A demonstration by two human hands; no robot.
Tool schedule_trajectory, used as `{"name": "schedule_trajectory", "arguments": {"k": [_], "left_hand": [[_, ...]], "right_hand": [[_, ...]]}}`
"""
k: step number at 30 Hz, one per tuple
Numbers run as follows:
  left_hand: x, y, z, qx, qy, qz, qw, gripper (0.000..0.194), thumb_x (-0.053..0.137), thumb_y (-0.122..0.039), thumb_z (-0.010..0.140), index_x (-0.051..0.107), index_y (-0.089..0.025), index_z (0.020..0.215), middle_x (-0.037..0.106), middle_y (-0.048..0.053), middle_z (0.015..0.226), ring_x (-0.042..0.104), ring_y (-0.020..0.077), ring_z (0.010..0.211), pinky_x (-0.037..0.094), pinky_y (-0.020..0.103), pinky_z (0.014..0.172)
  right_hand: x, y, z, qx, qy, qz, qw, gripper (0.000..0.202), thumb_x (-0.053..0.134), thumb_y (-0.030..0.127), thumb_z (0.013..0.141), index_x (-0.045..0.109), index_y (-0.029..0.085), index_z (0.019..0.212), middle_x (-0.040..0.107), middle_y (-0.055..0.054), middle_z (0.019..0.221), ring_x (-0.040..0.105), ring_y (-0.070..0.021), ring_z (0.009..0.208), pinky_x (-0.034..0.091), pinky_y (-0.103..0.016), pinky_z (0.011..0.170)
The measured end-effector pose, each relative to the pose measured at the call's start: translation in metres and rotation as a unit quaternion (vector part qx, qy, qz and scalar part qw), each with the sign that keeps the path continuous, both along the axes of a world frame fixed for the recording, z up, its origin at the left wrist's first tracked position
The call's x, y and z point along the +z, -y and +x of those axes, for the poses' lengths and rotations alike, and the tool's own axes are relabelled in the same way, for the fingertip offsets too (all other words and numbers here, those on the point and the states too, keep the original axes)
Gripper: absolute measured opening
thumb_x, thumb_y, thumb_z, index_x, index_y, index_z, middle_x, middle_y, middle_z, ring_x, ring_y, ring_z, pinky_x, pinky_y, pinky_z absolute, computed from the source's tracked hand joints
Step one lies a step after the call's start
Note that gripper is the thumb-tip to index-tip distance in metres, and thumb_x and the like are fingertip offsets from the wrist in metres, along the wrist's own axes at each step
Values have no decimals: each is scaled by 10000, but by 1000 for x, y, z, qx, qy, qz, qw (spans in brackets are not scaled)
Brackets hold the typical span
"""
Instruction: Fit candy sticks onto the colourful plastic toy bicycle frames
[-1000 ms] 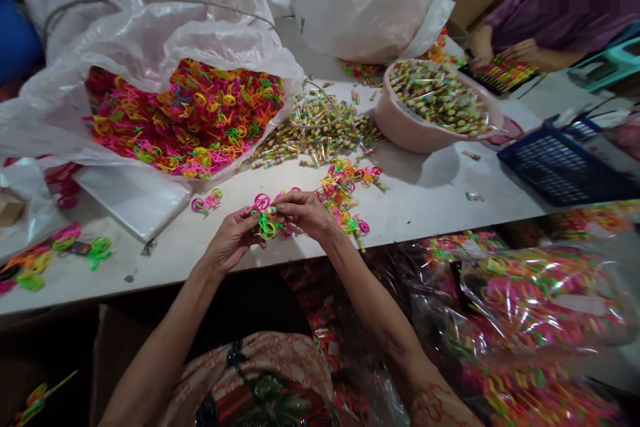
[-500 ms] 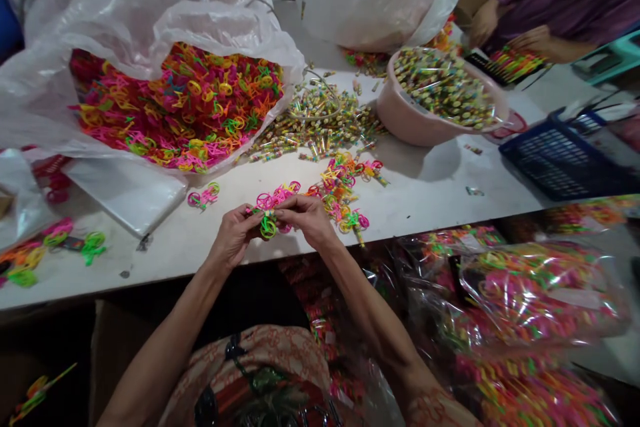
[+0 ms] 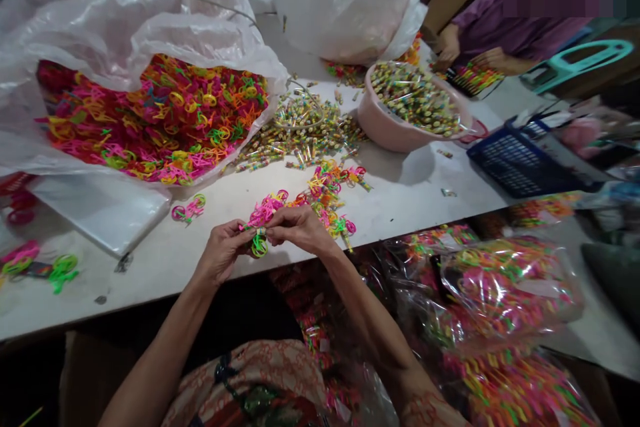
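Observation:
My left hand [image 3: 226, 248] and my right hand [image 3: 299, 228] meet just above the table's front edge. Between their pinched fingertips is a small plastic toy [image 3: 259, 245], with bright green round parts hanging below and a pale, short tube-like bit at the fingertips. Its exact shape is partly hidden by the fingers. Right behind the hands lies a cluster of pink plastic toys [image 3: 268, 207]. To the right, a loose heap of mixed-colour plastic toys [image 3: 327, 195] spreads over the table, some with small tubes attached.
A big plastic bag [image 3: 150, 30] of colourful pieces lies open at left. Small filled tubes [image 3: 300, 127] are piled mid-table beside a pink basin [image 3: 390, 121] full of them. A blue basket [image 3: 520, 159] and packed bags [image 3: 510, 287] are at right. A co-worker's hands [image 3: 493, 60] handle pieces.
The camera view has turned slightly right, so the scene sits further left. My hands stay together on the same toy, its green part now showing lower beneath the fingertips.

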State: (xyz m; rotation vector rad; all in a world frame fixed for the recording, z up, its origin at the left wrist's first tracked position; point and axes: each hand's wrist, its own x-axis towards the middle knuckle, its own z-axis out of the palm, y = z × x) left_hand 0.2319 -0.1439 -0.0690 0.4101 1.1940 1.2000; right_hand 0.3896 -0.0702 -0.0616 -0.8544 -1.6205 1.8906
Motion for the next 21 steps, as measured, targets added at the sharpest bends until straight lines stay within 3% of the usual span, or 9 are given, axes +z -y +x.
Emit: {"name": "schedule_trajectory", "arguments": {"k": [3,5,7,9,11,13,17,19,21], "left_hand": [[0,-8,0,-11,-60,29,998,441,853,-419,493,621,-123,723,650,21,625,608,146,539,531,262,464],[0,-12,-7,-13,-139,46,989,515,818,-422,559,655,-124,946,670,26,694,624,153,576,523,248,461],[-1,-14,-17,-13,-220,56,974,617,768,-411,639,603,-141,1169,696,50,809,645,157,606,503,230,456],[-5,-12,-28,-27,-304,64,950,581,678,-394,734,563,-155,1251,704,77,922,663,164,634,493,234,477],[-10,-10,-39,-52,-424,57,903,452,565,-340,814,587,-157,1227,705,92,981,678,188,705,518,279,573],[-14,-8,-51,-54,-580,20,812,361,476,-263,851,627,-168,1165,700,103,1039,674,231,859,526,349,737],[-19,-5,-85,-81,-776,-48,624,310,433,-211,859,652,-163,1074,633,157,1200,552,322,1137,462,440,908],[-20,-5,-101,-131,-795,-40,590,263,465,-212,853,664,-127,1002,641,192,1131,552,344,1111,463,462,902],[-21,-15,-104,-155,-780,11,606,219,496,-217,865,664,-114,961,654,181,1040,580,321,1053,475,474,895]], "right_hand": [[1,-17,2,12,40,58,997,201,728,345,691,708,146,702,641,-1,586,569,-101,529,465,-233,533],[4,-38,4,15,97,128,987,165,687,313,730,721,151,737,667,-12,644,580,-112,578,460,-242,573],[7,-64,5,-7,198,225,954,130,659,266,753,731,158,767,694,-31,722,606,-138,657,457,-263,634],[6,-92,3,-53,325,319,889,129,630,230,777,735,159,798,711,-58,803,624,-176,755,446,-290,699],[0,-116,-4,-92,445,369,811,163,591,206,807,732,148,864,714,-98,892,624,-219,856,426,-313,745],[-10,-133,-14,-87,527,373,759,217,541,161,827,718,121,946,700,-146,975,610,-256,936,407,-328,765],[-25,-143,-33,-51,553,364,748,295,449,79,828,691,63,997,662,-213,1020,568,-299,1010,373,-361,821],[-20,-133,-36,-67,555,359,748,299,430,91,847,676,73,1017,658,-199,1007,557,-287,1002,369,-362,840],[-9,-114,-31,-90,541,343,763,286,425,139,885,651,128,1060,660,-142,993,555,-250,975,385,-341,837]]}}
